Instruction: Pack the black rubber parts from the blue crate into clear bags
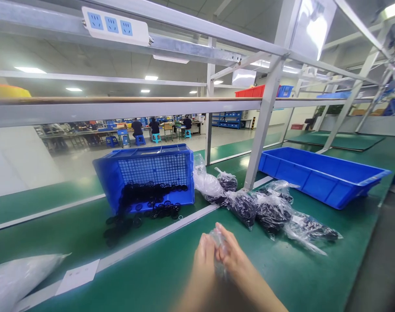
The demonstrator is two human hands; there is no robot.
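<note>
My left hand (205, 251) and my right hand (229, 249) are close together over the green table, fingers closed on a clear plastic bag (218, 239). Most of the bag is hidden by the hands, so its contents do not show. Ahead and left, a blue crate (101, 173) lies on its side, its opening toward me. Black rings (145, 193) are heaped inside, and some have spilled onto the table. Beyond my hands, to the right, lie several clear bags filled with black parts (272, 212).
A shallow blue bin (317, 173) stands at the right. A metal post (262, 130) rises from the table, carrying a shelf (125, 110). At the lower left are a plastic bag (21, 277) and a white paper (78, 276). People (137, 128) sit far behind.
</note>
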